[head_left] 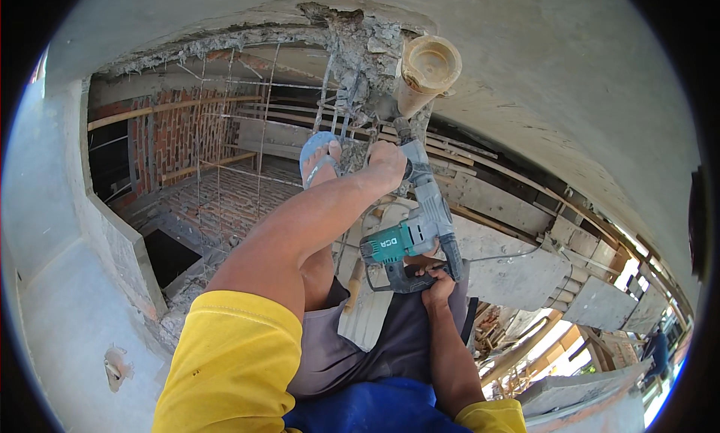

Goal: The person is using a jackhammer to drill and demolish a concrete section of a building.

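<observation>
A teal and grey demolition hammer [427,215] lies slanting away from me over my lap. My left hand [385,163] is closed around its front side handle. My right hand [438,284] grips the black rear handle, near the trigger. The hammer's nose [405,129] points at broken concrete [367,54] with bare rebar sticking out. Dust and shadow hide the tip of its bit, so I cannot tell if it touches. Right beside the nose stands a cream plastic pipe [431,67] with a round end. My foot in a blue flip-flop [318,151] rests left of the nose.
Thin rebar [266,125] crosses an opening on the left, with a brick wall [169,136] beyond and a dark hole [171,257] below. A power cord [502,257] runs right over concrete slabs [510,279]. A person [658,352] is far off at lower right.
</observation>
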The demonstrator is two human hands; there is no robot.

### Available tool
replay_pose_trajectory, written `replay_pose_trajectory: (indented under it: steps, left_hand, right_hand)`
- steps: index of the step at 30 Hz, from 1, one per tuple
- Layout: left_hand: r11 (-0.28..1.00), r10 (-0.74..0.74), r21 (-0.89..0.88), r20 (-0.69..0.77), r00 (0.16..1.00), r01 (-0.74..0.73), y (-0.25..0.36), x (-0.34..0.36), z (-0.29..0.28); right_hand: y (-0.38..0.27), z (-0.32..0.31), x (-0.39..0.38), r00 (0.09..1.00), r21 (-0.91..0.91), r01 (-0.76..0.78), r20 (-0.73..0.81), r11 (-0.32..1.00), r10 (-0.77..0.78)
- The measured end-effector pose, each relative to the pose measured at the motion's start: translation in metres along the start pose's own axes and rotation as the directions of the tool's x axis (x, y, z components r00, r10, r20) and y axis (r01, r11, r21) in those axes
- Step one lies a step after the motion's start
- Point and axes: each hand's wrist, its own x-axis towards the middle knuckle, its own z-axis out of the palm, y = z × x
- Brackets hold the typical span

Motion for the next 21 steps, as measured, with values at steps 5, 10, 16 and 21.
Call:
replay_pose_trajectory:
  steps: [5,10,16,21]
  left_hand:
    - [1.0,0.002,-0.007,0.066,0.998,-0.001,-0.003,0.01,-0.014]
    - [0.999,-0.036,-0.017,0.082,0.996,0.037,-0.001,0.007,-0.012]
    - [0.998,0.065,-0.004,0.075,0.995,-0.065,-0.007,0.013,-0.009]
    - [0.999,0.03,-0.016,0.058,0.998,-0.029,-0.009,0.021,-0.002]
  right_hand:
    - [-0.004,0.001,0.015,1.0,0.03,-0.007,-0.02,1.0,0.007]
    - [0.003,0.004,0.008,1.0,0.033,0.022,-0.013,0.999,-0.022]
    - [0.01,-0.007,0.021,0.999,0.057,0.005,-0.043,0.998,-0.003]
    - [0.008,0.0,0.024,0.998,0.072,-0.022,-0.063,0.997,0.026]
